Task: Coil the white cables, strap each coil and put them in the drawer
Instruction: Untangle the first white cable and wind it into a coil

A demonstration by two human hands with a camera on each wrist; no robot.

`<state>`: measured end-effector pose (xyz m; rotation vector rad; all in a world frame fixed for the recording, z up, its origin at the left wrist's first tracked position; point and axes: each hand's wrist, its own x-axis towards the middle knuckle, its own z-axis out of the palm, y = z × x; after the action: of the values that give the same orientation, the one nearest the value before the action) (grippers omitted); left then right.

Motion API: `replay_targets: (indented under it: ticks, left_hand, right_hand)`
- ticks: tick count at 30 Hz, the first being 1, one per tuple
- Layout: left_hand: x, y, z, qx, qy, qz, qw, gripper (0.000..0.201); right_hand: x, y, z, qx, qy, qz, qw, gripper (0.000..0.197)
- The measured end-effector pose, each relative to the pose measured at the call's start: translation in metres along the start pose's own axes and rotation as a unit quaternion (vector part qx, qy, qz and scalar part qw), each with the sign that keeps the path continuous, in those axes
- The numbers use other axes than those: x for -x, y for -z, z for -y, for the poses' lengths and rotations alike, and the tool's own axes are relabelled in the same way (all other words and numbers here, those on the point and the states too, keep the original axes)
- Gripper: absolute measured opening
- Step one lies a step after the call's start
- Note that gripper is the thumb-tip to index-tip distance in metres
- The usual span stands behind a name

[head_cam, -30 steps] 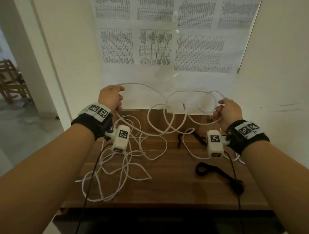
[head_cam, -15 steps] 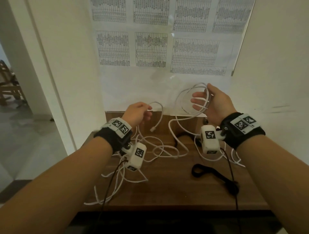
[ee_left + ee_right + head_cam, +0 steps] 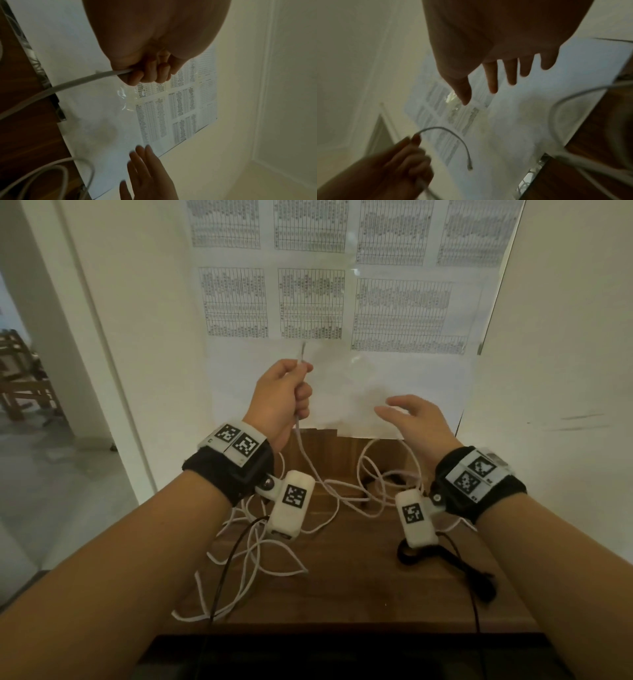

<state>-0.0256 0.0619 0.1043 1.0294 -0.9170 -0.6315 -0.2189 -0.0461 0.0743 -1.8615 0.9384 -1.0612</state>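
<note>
White cables (image 3: pixel 260 559) lie in a loose tangle on the wooden table (image 3: pixel 359 587). My left hand (image 3: pixel 284 395) is raised over the table's far edge. It grips one white cable (image 3: pixel 68 85) in its curled fingers (image 3: pixel 147 77). The cable's plug end (image 3: pixel 303 352) sticks up above the fist and shows bent over in the right wrist view (image 3: pixel 470 167). My right hand (image 3: pixel 411 416) hovers open beside it with fingers (image 3: pixel 493 81) spread, holding nothing. Loose loops (image 3: pixel 380 474) lie under it.
A black strap (image 3: pixel 459 566) lies on the table at the right, partly under my right wrist camera. A wall with printed sheets (image 3: pixel 308 302) stands close behind the table. Left of the table is a doorway with a wooden chair (image 3: pixel 20 371). A dark edge (image 3: pixel 342 655) runs below the table's front.
My right hand has let go of the coiled loops, which dropped to the table, and has opened. My left hand has risen with the cable end in it.
</note>
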Motion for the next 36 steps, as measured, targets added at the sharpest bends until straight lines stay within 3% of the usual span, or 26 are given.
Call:
replay_targets:
  ticks: [2,5,8,11,13,15,16,18,20,22,24,27,30,32,34,36]
  left_hand:
    - [0.003,-0.005,-0.003,0.021,0.007,0.017,1.000,0.015]
    - [0.013,-0.017,-0.006,0.077,0.033,0.053,0.995,0.014]
    - [0.019,-0.022,-0.010,0.111,0.058,0.068,0.990,0.013]
    - [0.015,-0.013,-0.010,-0.057,0.030,0.041,0.997,0.021]
    - [0.010,-0.001,-0.004,-0.181,-0.010,-0.009,0.983,0.029]
    - [0.004,0.016,0.009,-0.249,-0.050,-0.071,0.965,0.018]
    - [0.002,0.024,0.016,-0.284,-0.059,-0.086,0.953,0.017]
    - [0.000,0.039,0.031,-0.398,-0.049,-0.041,0.915,0.036]
    - [0.004,0.049,0.044,-0.532,-0.053,0.050,0.844,0.047]
    - [0.009,0.054,0.055,-0.617,-0.096,0.110,0.773,0.053]
    - [0.012,0.056,0.063,-0.635,-0.153,0.121,0.747,0.052]
    - [0.008,0.057,0.067,-0.619,-0.213,0.108,0.748,0.028]
    - [0.011,0.043,0.060,-0.597,-0.216,0.157,0.757,0.041]
    - [0.021,0.027,0.050,-0.524,-0.188,0.151,0.817,0.049]
    - [0.029,0.012,0.045,-0.411,-0.153,0.098,0.894,0.050]
    - [0.032,-0.001,0.043,-0.290,-0.102,0.061,0.950,0.046]
  right_hand:
    - [0.012,-0.013,0.012,0.012,0.050,0.063,0.997,0.040]
    - [0.021,-0.035,0.019,0.016,0.065,0.169,0.983,0.046]
    - [0.027,-0.051,0.017,0.020,0.082,0.216,0.973,0.029]
    - [0.033,-0.052,0.015,-0.005,0.085,0.223,0.971,0.020]
    - [0.034,-0.049,0.016,-0.006,0.086,0.212,0.973,0.021]
    - [0.031,-0.044,0.016,-0.011,0.088,0.188,0.978,0.022]
    - [0.029,-0.041,0.017,-0.025,0.083,0.178,0.980,0.023]
    - [0.026,-0.036,0.019,-0.071,0.057,0.166,0.982,0.024]
    - [0.024,-0.030,0.023,-0.131,0.022,0.160,0.978,0.024]
    - [0.022,-0.023,0.028,-0.203,-0.013,0.161,0.966,0.023]
    - [0.020,-0.017,0.032,-0.257,-0.036,0.166,0.951,0.022]
    - [0.016,-0.009,0.034,-0.294,-0.048,0.164,0.940,0.023]
    - [0.014,-0.010,0.031,-0.283,-0.048,0.160,0.944,0.027]
    - [0.018,-0.016,0.027,-0.268,-0.046,0.163,0.948,0.028]
    - [0.022,-0.026,0.025,-0.264,-0.046,0.167,0.949,0.027]
    - [0.027,-0.036,0.025,-0.254,-0.037,0.168,0.952,0.026]
